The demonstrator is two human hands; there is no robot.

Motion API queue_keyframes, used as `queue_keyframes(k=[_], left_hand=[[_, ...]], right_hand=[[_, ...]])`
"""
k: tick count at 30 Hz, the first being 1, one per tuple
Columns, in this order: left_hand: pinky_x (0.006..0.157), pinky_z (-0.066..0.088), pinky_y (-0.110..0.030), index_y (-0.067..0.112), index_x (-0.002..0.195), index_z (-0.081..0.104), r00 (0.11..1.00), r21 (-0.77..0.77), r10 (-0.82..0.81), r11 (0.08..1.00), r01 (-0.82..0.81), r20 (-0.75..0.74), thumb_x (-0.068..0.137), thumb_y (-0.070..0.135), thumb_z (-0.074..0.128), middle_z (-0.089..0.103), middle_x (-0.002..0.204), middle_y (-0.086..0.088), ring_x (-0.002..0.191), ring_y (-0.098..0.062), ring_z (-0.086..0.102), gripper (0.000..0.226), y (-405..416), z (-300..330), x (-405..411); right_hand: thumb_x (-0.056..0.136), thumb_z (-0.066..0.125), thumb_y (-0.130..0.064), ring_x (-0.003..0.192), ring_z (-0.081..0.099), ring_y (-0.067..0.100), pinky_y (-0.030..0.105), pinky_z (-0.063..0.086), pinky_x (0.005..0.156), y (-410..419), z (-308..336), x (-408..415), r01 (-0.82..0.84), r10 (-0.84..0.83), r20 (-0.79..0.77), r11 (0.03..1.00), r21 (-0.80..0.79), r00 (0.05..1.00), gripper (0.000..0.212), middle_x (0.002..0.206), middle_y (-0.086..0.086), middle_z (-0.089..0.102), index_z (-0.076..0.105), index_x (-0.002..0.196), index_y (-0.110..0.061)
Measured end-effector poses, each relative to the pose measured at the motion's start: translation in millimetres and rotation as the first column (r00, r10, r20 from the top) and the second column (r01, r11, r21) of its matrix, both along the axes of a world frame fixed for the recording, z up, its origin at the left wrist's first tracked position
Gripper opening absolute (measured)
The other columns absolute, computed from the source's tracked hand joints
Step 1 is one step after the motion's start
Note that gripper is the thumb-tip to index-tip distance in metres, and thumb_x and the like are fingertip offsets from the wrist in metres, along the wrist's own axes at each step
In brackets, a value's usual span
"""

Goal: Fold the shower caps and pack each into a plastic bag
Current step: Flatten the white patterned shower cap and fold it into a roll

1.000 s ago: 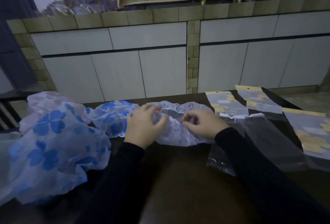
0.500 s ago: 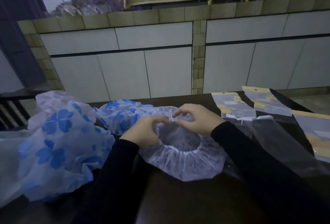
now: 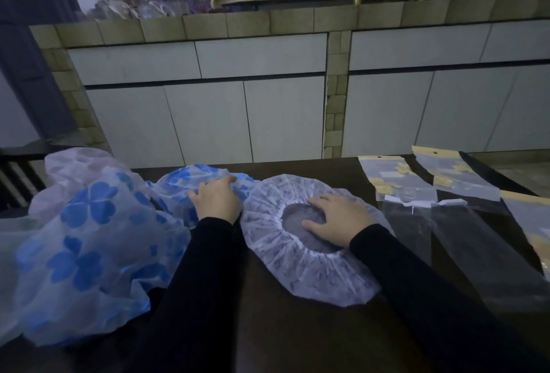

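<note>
My right hand [image 3: 334, 219] lies flat with fingers spread, palm down in the middle opening of a white shower cap [image 3: 309, 241], pressing it onto the dark counter [image 3: 297, 337]. The cap is spread out round, its gathered elastic rim ringing my hand, its ruffled edge fanned around it. My left hand [image 3: 215, 201] rests just left of that cap, fingers loosely spread on a crumpled shower cap with blue flowers [image 3: 190, 182], touching it without pinching. Farther left sits a heap of blue-flowered caps [image 3: 83, 241], puffed and unfolded, reaching the counter's near edge. To the right of the white cap, clear plastic bags [image 3: 446, 232] lie flat side by side, and beyond them are packs with yellow header cards [image 3: 398, 176] near the counter's far edge. Behind the counter stands a tiled wall [image 3: 268, 90].
</note>
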State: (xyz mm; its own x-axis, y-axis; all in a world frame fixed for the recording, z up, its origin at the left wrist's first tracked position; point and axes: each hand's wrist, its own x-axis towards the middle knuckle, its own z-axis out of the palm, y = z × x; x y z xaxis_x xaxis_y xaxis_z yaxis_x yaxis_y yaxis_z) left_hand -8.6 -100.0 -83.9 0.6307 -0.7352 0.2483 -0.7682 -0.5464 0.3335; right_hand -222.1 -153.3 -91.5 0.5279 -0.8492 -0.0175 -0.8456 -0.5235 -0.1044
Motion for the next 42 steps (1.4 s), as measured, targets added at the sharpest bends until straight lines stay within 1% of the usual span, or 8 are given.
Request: queue_keyframes(k=[7, 13, 19, 26, 29, 33, 36, 42], left_hand=[[0.107, 0.019, -0.049, 0.025, 0.132, 0.054, 1.000, -0.138, -0.006, 0.990, 0.009, 0.024, 0.094, 0.026, 0.046, 0.050, 0.140, -0.001, 0.127, -0.026, 0.042, 0.038, -6.4, 4.1, 2.5], [0.097, 0.039, -0.034, 0.018, 0.112, 0.070, 0.947, -0.328, -0.317, 0.890, 0.316, 0.051, 0.092, 0.024, 0.052, 0.067, 0.117, -0.001, 0.112, -0.022, 0.057, 0.027, 0.9, 19.9, -22.4], [0.113, 0.023, -0.048, 0.026, 0.144, 0.039, 0.845, 0.095, -0.530, 0.847, 0.523, 0.071, 0.096, 0.038, 0.046, 0.033, 0.153, 0.004, 0.140, -0.019, 0.029, 0.049, -5.2, -3.5, -54.6], [0.115, 0.016, -0.055, 0.032, 0.150, 0.021, 0.893, 0.413, -0.441, 0.799, 0.437, -0.091, 0.084, 0.079, 0.024, 0.018, 0.160, -0.001, 0.146, -0.026, 0.018, 0.080, -11.0, -20.0, -60.7], [0.110, 0.027, -0.053, 0.030, 0.137, 0.045, 0.896, 0.406, -0.428, 0.803, 0.437, -0.119, 0.086, 0.075, 0.033, 0.034, 0.151, -0.003, 0.137, -0.028, 0.033, 0.069, -7.9, -2.7, -66.3], [0.101, 0.037, -0.040, 0.020, 0.131, 0.052, 0.909, 0.412, -0.418, 0.825, 0.387, -0.016, 0.093, 0.056, 0.044, 0.052, 0.136, -0.003, 0.122, -0.023, 0.050, 0.052, -5.3, 34.5, -78.7], [0.099, 0.040, -0.039, 0.022, 0.127, 0.056, 0.866, 0.284, -0.487, 0.851, 0.441, 0.116, 0.097, 0.035, 0.046, 0.059, 0.129, -0.003, 0.117, -0.024, 0.054, 0.035, -23.9, 52.8, -96.7], [0.108, 0.022, -0.053, 0.033, 0.141, 0.039, 0.791, 0.326, -0.609, 0.759, 0.564, 0.049, 0.097, 0.015, 0.045, 0.044, 0.145, 0.001, 0.133, -0.024, 0.035, 0.048, -61.0, 28.4, -106.9]], right_hand=[[0.088, 0.040, -0.064, 0.127, 0.043, 0.026, 0.046, 0.037, 0.104, 7.0, -3.3, 18.5, 0.107, -0.107, -0.024, 0.994, -0.022, 0.994, 0.064, 0.138, 0.006, 0.047, 0.042, 0.139, -0.026], [0.091, 0.037, -0.059, 0.115, 0.048, 0.028, 0.045, 0.040, 0.093, 12.4, 20.3, 19.0, 0.170, -0.175, -0.041, 0.980, -0.105, 0.984, 0.053, 0.124, 0.009, 0.054, 0.053, 0.125, -0.022], [0.098, 0.035, -0.025, 0.112, 0.050, 0.028, 0.041, 0.042, 0.095, 6.2, 14.0, 5.6, 0.239, -0.237, 0.251, 0.971, 0.022, 0.939, 0.036, 0.125, 0.011, 0.049, 0.049, 0.130, -0.015], [0.100, 0.033, -0.038, 0.137, 0.032, 0.023, 0.044, 0.026, 0.113, 3.8, -12.9, -7.9, 0.099, -0.121, 0.241, 0.990, 0.101, 0.963, 0.048, 0.150, 0.003, 0.034, 0.033, 0.146, -0.023], [0.101, 0.034, -0.028, 0.125, 0.045, 0.023, 0.040, 0.036, 0.107, -2.6, -0.4, -21.3, 0.137, -0.119, 0.440, 0.991, -0.008, 0.890, 0.039, 0.141, 0.005, 0.045, 0.047, 0.137, -0.018], [0.098, 0.039, -0.033, 0.118, 0.046, 0.027, 0.041, 0.041, 0.100, -12.0, 8.9, -41.0, 0.368, -0.351, 0.191, 0.928, -0.059, 0.917, 0.038, 0.128, 0.011, 0.052, 0.055, 0.126, -0.014], [0.096, 0.042, -0.035, 0.116, 0.044, 0.026, 0.044, 0.037, 0.101, -12.8, 4.5, -43.7, 0.346, -0.342, 0.121, 0.938, -0.014, 0.932, 0.031, 0.119, 0.006, 0.054, 0.063, 0.113, -0.019], [0.097, 0.048, -0.026, 0.095, 0.055, 0.019, 0.036, 0.044, 0.088, -8.6, 9.1, -45.3, 0.241, -0.250, 0.451, 0.967, 0.079, 0.857, 0.009, 0.100, -0.001, 0.061, 0.055, 0.102, -0.024]])
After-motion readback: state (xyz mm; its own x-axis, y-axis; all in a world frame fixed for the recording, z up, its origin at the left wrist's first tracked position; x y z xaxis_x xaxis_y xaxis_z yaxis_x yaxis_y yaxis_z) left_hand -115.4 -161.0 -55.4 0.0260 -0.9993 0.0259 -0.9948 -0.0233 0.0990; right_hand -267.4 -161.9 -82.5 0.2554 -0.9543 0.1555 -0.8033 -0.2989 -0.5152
